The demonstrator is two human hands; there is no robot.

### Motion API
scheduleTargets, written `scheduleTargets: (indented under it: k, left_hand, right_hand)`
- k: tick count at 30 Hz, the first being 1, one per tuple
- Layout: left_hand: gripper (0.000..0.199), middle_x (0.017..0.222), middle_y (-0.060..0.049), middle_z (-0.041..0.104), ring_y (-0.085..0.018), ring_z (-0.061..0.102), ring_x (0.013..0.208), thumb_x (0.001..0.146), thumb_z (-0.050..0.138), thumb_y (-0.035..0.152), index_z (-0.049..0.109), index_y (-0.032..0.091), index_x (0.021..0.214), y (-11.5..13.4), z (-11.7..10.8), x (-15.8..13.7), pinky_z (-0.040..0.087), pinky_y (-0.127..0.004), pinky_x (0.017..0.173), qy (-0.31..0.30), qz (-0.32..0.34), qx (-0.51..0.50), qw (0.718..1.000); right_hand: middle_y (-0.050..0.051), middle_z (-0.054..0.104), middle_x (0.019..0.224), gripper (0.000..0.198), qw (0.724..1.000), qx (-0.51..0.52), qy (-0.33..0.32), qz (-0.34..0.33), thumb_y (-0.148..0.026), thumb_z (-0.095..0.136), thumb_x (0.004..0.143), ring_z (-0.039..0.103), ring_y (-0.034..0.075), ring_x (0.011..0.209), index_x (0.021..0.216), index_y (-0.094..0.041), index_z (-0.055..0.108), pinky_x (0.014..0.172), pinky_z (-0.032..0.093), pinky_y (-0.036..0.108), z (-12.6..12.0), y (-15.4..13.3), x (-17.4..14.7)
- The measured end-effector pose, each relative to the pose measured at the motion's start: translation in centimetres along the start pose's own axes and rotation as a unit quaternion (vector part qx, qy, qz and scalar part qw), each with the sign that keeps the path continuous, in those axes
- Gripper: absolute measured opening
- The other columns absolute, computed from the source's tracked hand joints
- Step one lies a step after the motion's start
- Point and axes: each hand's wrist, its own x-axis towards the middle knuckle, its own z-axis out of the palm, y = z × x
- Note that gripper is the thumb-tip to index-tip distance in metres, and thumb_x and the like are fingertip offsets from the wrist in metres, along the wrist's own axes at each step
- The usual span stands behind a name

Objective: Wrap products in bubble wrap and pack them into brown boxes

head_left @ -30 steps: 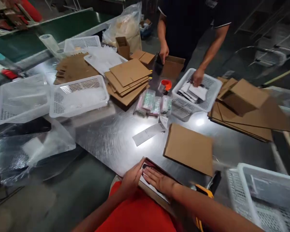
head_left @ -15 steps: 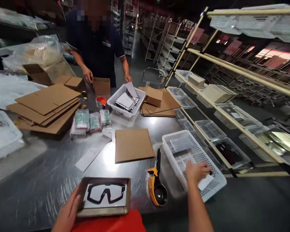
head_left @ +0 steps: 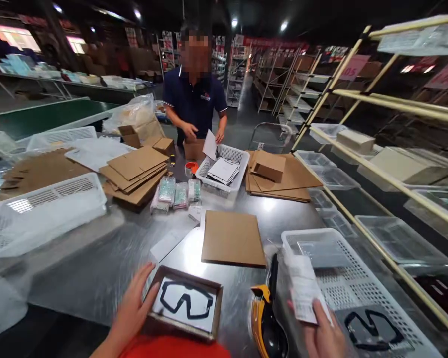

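— Cardboard, that open box (head_left: 184,304) at the near edge of the steel worktop (head_left: 97,263): who has it?

— The left hand (head_left: 134,308) does. It lies flat against the box's left side, fingers spread and touching the rim, not closed round it. Inside the box lies a white card printed with a black goggle outline.

— And the right hand (head_left: 326,338)?

— It grips a clear packet (head_left: 302,293) holding a printed white slip, thumb on the front of it. The packet is held upright over the near left corner of a white basket (head_left: 358,288), just to the right of a yellow and black tape dispenser (head_left: 267,318) lying on the worktop.

— What is in that basket?

— Another goggle card (head_left: 373,330) at the near end and a clear bag further back.

— Anything between the box and the far side?

— A flat brown cardboard sheet (head_left: 233,237) just beyond the box, with a white paper strip (head_left: 168,243) to its left. Further on, small green packets (head_left: 175,191) lie beside a stack of flat cartons (head_left: 134,171).

— Someone else is there?

— A person in a dark polo shirt (head_left: 194,102) stands at the far side, holding a paper over another white basket of cards (head_left: 224,169).
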Motion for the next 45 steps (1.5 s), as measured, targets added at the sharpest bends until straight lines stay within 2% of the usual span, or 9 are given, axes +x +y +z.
scheduleTargets:
  k: [3,6,11,14,17,21,38,42,45]
  left_hand:
    - [0.049,0.135,-0.012,0.063,-0.031,0.055,0.129,0.082,0.061,0.051,0.066,0.021,0.120,6.3,0.0,0.1,0.039,-0.048,0.114,-0.069,0.020,-0.074,0.995]
    - [0.049,0.120,-0.012,0.070,-0.027,0.067,0.108,0.079,0.066,0.050,0.066,0.019,0.117,11.8,0.5,0.4,0.053,-0.040,0.095,-0.190,-0.053,-0.239,0.951]
    - [0.042,0.067,0.000,0.067,-0.013,0.060,0.060,0.064,0.082,0.050,0.060,0.016,0.076,15.0,-0.4,1.3,0.049,-0.024,0.057,-0.134,-0.122,-0.397,0.900]
    - [0.041,0.061,0.002,0.064,-0.011,0.057,0.055,0.056,0.088,0.043,0.059,0.016,0.068,14.8,-1.8,1.0,0.046,-0.022,0.054,-0.114,-0.130,-0.416,0.893]
    - [0.035,0.068,-0.001,0.068,-0.012,0.060,0.062,0.053,0.091,0.034,0.067,0.013,0.068,14.5,-2.4,-0.5,0.048,-0.023,0.061,-0.226,-0.145,-0.417,0.869]
    - [0.031,0.071,-0.004,0.070,-0.013,0.061,0.060,0.062,0.087,0.037,0.076,0.012,0.078,14.2,-1.6,-3.1,0.048,-0.024,0.059,-0.313,-0.184,-0.438,0.822]
    - [0.018,0.082,-0.007,0.079,-0.023,0.071,0.080,0.077,0.078,0.035,0.082,0.017,0.078,15.4,-1.8,-4.1,0.053,-0.031,0.078,-0.194,0.055,-0.308,0.930]
    - [0.023,0.074,-0.007,0.077,-0.021,0.069,0.071,0.071,0.080,0.037,0.080,0.015,0.075,14.1,-2.4,-2.8,0.052,-0.029,0.068,-0.162,-0.003,-0.278,0.947]
    - [0.031,0.064,-0.004,0.072,-0.016,0.063,0.060,0.063,0.085,0.041,0.077,0.013,0.074,9.8,-4.3,-0.1,0.049,-0.027,0.062,-0.045,-0.103,-0.294,0.949]
  right_hand:
    - [0.010,0.075,0.090,0.054,0.956,0.134,-0.189,0.181,-0.047,0.088,0.050,0.071,0.031,0.076,0.091,-0.018,0.067,0.047,0.055,0.036,6.9,-1.1,-6.7]
    - [0.011,0.076,0.094,0.054,0.907,0.158,-0.295,0.255,-0.041,0.090,0.053,0.071,0.027,0.068,0.096,-0.017,0.068,0.040,0.051,0.030,11.0,-1.8,-11.7]
    - [0.010,0.074,0.103,0.055,0.859,0.153,-0.389,0.295,-0.039,0.087,0.061,0.071,0.025,0.079,0.108,-0.018,0.068,0.060,0.060,0.035,11.9,-1.7,-15.8]
    - [0.007,0.074,0.094,0.049,0.887,0.128,-0.377,0.235,-0.040,0.088,0.060,0.069,0.019,0.073,0.100,-0.020,0.068,0.060,0.058,0.029,11.8,-1.7,-15.6]
    - [-0.003,0.067,0.071,0.044,0.946,0.115,-0.289,0.092,-0.042,0.089,0.060,0.053,0.006,0.051,0.092,-0.021,0.067,0.046,0.044,0.016,12.8,-2.5,-13.7]
    - [-0.005,0.058,0.060,0.043,0.947,0.053,-0.316,-0.030,-0.047,0.083,0.067,0.042,0.005,0.046,0.097,-0.019,0.069,0.042,0.035,0.017,14.8,-4.6,-10.9]
    - [-0.005,0.052,0.059,0.047,0.920,0.030,-0.389,-0.040,-0.054,0.078,0.069,0.039,0.007,0.048,0.099,-0.019,0.070,0.042,0.032,0.021,16.9,-5.9,-11.4]
    - [0.002,0.066,0.087,0.054,0.930,0.030,-0.360,-0.060,-0.055,0.076,0.071,0.050,0.009,0.055,0.113,-0.022,0.065,0.048,0.041,0.024,16.6,-4.8,-10.7]
    - [0.006,0.068,0.105,0.053,0.943,-0.021,-0.319,-0.088,-0.056,0.072,0.073,0.059,0.014,0.070,0.113,-0.022,0.065,0.058,0.047,0.027,15.0,-2.1,-8.7]
